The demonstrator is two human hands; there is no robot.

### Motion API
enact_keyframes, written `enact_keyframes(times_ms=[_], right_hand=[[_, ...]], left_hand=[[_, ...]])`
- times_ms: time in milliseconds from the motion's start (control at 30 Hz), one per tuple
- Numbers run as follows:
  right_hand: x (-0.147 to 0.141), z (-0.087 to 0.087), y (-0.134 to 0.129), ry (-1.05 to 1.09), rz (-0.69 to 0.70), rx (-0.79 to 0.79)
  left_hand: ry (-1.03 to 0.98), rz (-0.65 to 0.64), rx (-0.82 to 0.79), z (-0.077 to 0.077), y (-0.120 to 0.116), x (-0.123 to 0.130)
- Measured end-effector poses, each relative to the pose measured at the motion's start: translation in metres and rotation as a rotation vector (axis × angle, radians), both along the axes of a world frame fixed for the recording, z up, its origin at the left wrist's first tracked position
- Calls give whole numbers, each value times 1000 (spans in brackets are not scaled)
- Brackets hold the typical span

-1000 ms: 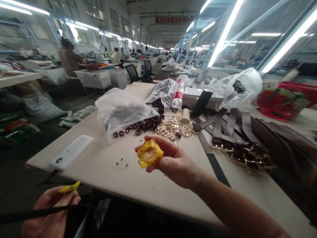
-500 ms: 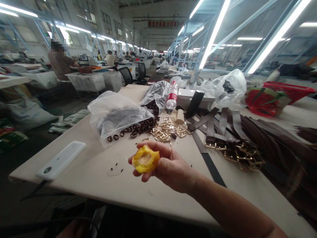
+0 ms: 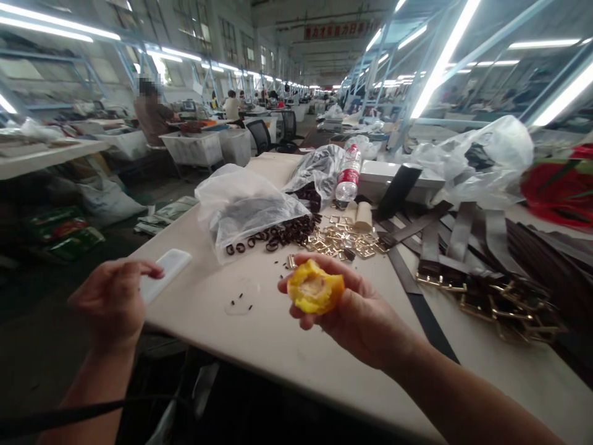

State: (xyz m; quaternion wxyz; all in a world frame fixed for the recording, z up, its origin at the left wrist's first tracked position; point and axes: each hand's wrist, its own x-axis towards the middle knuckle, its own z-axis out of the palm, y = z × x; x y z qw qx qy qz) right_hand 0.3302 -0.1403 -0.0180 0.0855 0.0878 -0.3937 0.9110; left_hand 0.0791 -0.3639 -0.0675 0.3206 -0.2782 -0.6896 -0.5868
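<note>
A bitten yellow fruit (image 3: 315,287) is held between the thumb and fingers of my right hand (image 3: 356,315), above the pale table (image 3: 278,352). Its bitten side faces me, with a pale brownish middle. Raised at the table's left edge is my left hand (image 3: 113,300), its fingers curled and the index finger pointing right, over a white device (image 3: 169,269). Whether anything sits between its curled fingers is too blurred to tell. Several small black bits (image 3: 241,300) lie on the table between my hands.
Beyond my hands lie dark loops (image 3: 278,238) by a plastic bag (image 3: 241,198), gold buckles (image 3: 343,238) and a bottle (image 3: 348,176). Brown straps (image 3: 430,247) with buckles cover the right side. A seated person (image 3: 151,117) is at the far left.
My left hand has risen into view at the left, over the white device. The view has turned left, so the table's things stand further right. The fruit remains in my right hand.
</note>
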Motion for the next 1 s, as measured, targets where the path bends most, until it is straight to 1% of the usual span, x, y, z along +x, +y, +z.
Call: enact_keyframes(times_ms=[33,67,100,133,167,233,300,367,433,500,567,667,767,1000], right_hand=[[0,0,0,-1,-1,4],[0,1,0,-6,-3,8],[0,1,-1,-8,-3,14],[0,1,-1,-5,-5,19],[0,1,-2,2,-6,22],[0,1,-1,18,-9,35],[1,3,1,29,-17,55],[3,6,4,30,-31,79],[4,10,8,31,-58,89],[5,13,10,48,-93,81],[4,14,12,66,-124,62],[3,12,12,66,-137,41],[3,11,11,61,-120,50],[7,9,6,121,-44,48]], left_hand=[[17,-84,93,7,20,-7],[12,-202,184,13,40,-16],[-31,-296,263,17,59,-24],[-96,-352,322,19,77,-33],[-143,-366,380,19,93,-41],[-217,-335,449,16,120,-55],[-228,-262,442,6,136,-66],[-196,-171,351,-8,142,-72],[-172,-88,196,-22,141,-74],[-181,-63,49,-32,137,-74],[-181,-55,-31,-37,134,-73],[-175,-35,-91,-37,132,-74],[-189,-25,-106,-37,132,-77],[-220,-46,-134,-48,132,-89]])
